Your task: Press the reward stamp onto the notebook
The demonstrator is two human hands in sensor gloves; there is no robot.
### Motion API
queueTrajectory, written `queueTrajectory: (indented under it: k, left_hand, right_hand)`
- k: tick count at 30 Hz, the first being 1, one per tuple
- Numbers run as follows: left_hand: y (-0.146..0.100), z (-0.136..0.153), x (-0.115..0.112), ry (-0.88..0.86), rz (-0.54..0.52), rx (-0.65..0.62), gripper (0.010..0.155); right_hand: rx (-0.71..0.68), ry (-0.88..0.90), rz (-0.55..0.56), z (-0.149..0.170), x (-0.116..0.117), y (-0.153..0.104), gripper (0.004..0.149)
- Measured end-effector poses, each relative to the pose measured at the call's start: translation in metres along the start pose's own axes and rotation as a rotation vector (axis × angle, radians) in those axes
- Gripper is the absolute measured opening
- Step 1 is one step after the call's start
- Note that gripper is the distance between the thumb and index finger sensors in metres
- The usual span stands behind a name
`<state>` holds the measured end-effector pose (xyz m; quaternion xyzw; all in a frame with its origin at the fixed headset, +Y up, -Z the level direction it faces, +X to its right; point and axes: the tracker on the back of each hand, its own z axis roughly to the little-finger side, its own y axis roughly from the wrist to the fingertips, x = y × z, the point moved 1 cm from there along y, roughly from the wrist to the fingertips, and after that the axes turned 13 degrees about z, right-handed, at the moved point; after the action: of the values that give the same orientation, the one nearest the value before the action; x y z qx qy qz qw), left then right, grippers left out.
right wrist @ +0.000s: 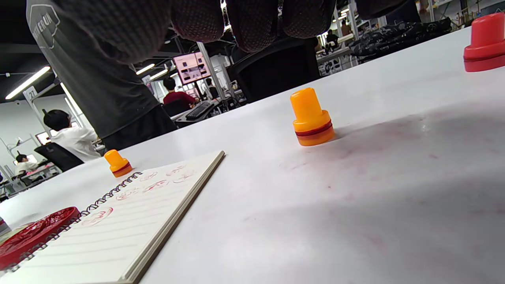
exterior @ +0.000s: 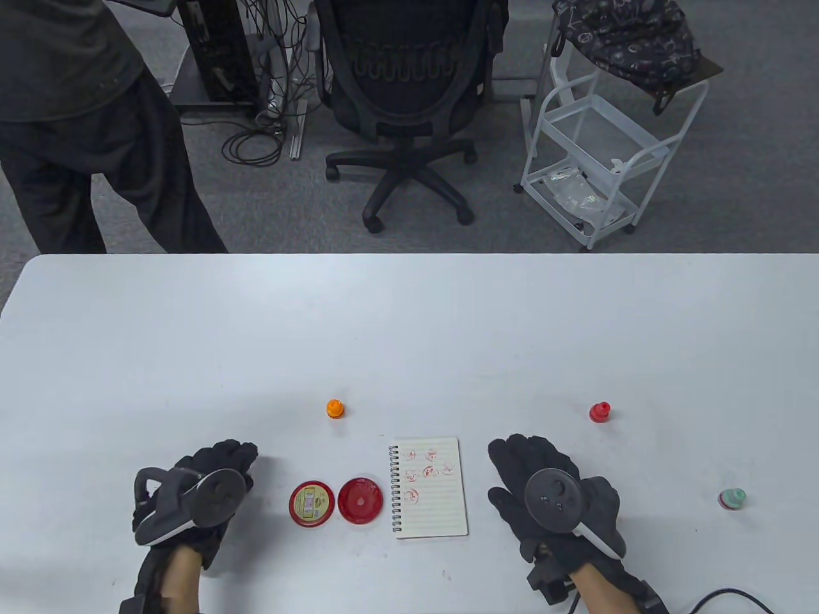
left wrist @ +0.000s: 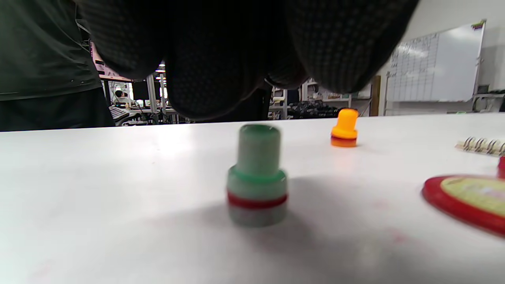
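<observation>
Both hands hover empty, fingers loosely spread: our left hand (exterior: 192,492) over green stamp (left wrist: 257,177); right hand (exterior: 550,492) just right of notebook (exterior: 430,487). Ink pad (exterior: 360,501) between, on worktop.

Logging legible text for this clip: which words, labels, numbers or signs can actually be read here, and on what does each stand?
"27": small white sign hanging in the background office, right wrist view; faint.
Grey T-shirt print on the standing person: cut off, unreadable.
Yellow label on the round red lid: too small to read.
Red stamp marks on the spiral-bound lined notebook: pictures, no legible words.
Wall whiteboard: grid writing, blurred.
</observation>
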<state>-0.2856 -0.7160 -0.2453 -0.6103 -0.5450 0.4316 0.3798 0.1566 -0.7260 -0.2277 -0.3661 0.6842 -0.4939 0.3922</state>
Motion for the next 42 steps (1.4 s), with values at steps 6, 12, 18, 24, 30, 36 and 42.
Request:
queueTrajectory:
  k: [6, 12, 18, 24, 30, 36, 42]
  left_hand:
    - [0.009, -0.019, 0.016, -0.053, -0.073, -0.064, 0.059]
    - [0.042, -0.037, 0.017, -0.046, 0.015, -0.086, 0.062]
    - [0.079, -0.055, 0.016, 0.042, 0.071, -0.099, 0.063]
    - [0.112, -0.070, 0.013, 0.147, 0.133, -0.091, 0.065]
    - [0.140, -0.080, 0.000, 0.228, 0.204, -0.045, 0.065]
    - [0.154, -0.085, -0.013, 0.294, 0.213, 0.019, 0.061]
    - [0.157, -0.085, -0.014, 0.292, 0.164, 0.003, 0.053]
  right_hand:
    - [-0.008, -0.005, 0.021, -0.001, -0.007, -0.001, 0.068]
    - [-0.026, -0.024, 0.027, -0.004, -0.009, -0.002, 0.067]
    - [-0.033, -0.028, 0.046, -0.004, -0.012, -0.001, 0.066]
    - [-0.008, -0.020, 0.045, 0.000, -0.013, 0.000, 0.066]
    - [0.001, -0.026, 0.046, 0.002, -0.015, 0.000, 0.066]
    - [-0.016, -0.049, 0.031, -0.001, -0.012, 0.001, 0.066]
    - [-0.031, -0.041, 0.042, -0.003, -0.015, 0.001, 0.065]
